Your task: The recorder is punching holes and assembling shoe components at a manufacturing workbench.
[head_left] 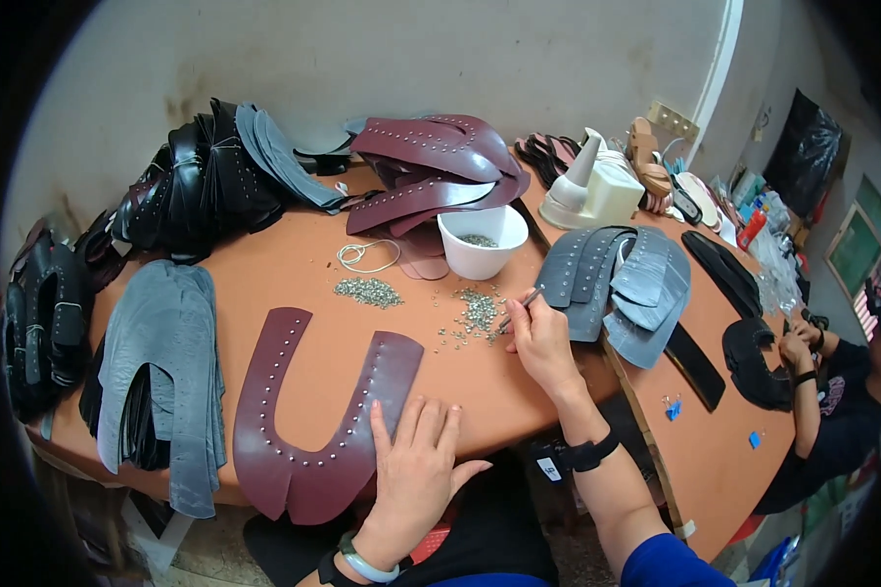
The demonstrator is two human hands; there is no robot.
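A maroon U-shaped leather-like piece (259, 421), with a row of metal studs along its curve, lies in front of me. My left hand (413, 465) rests flat on its right arm, fingers spread, holding nothing. Pinched in my right hand (543, 342) is a thin dark metal tool, perhaps tweezers (526, 301). Its tip points down at a scattered pile of small metal studs (480, 311). A second stud pile (367, 292) lies to the left. Behind them stands a white bowl (480, 262) with more studs inside.
Stacked studded maroon pieces (445, 147), black pieces (186, 186) and grey pieces (162, 313) line the table's back and left. To the right are grey studded pieces (597, 274), a white container (612, 191) and sandals (646, 157). A co-worker's hands (801, 338) hold a black piece (754, 367).
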